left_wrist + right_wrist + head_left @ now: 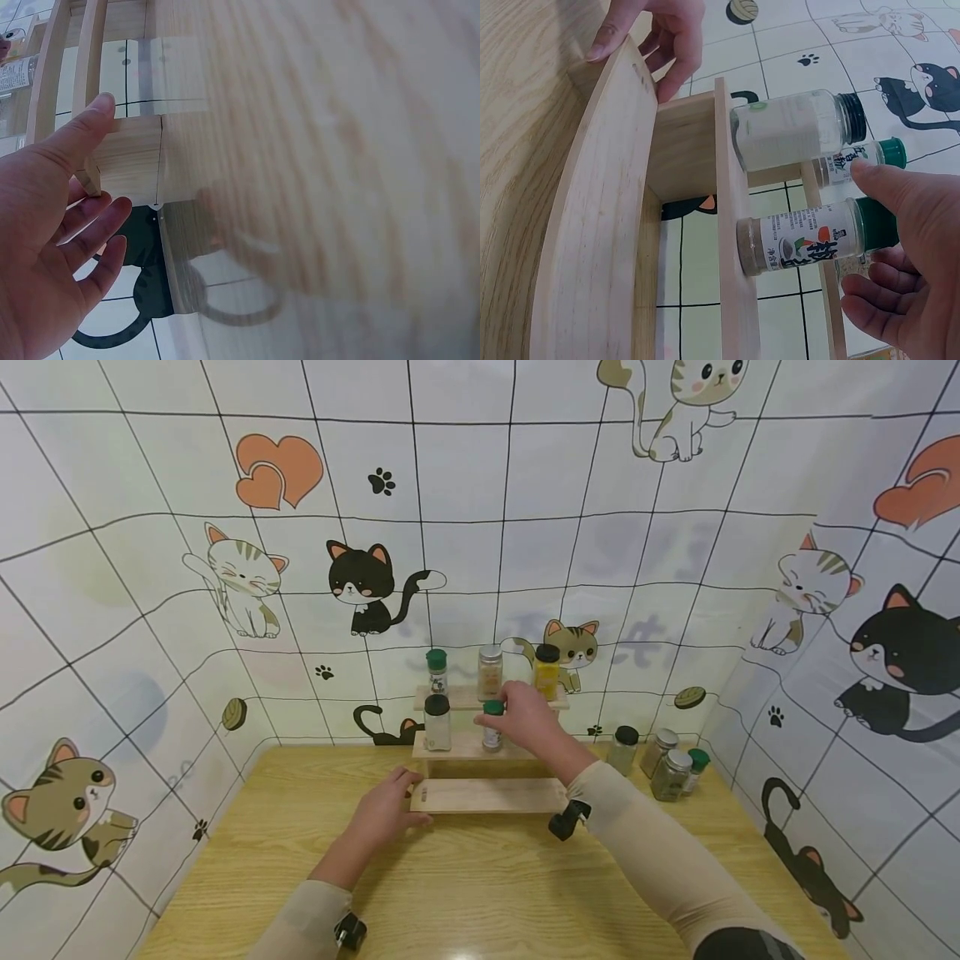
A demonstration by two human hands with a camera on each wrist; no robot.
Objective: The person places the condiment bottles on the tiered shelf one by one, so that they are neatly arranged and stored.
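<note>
A three-tier wooden spice rack [491,795] stands on the table. My left hand [385,810] holds the left end of its lowest board; in the left wrist view the thumb [97,112] lies on one side and the fingers curl by the other. My right hand [531,718] is around the green cap of a spice jar [802,244] with a printed label, whose base meets the middle board. Left of it on that board is a clear black-capped jar [437,724]. The top board bears a green-capped jar [437,673], a silver-capped jar [490,672] and a black-capped yellow jar [547,672].
Right of the rack, on the wooden table [480,885], stand a black-capped jar [622,750], two silver-capped jars [671,775] and a green-capped jar [696,770]. A cat-patterned sheet [465,468] covers the walls behind and beside the table.
</note>
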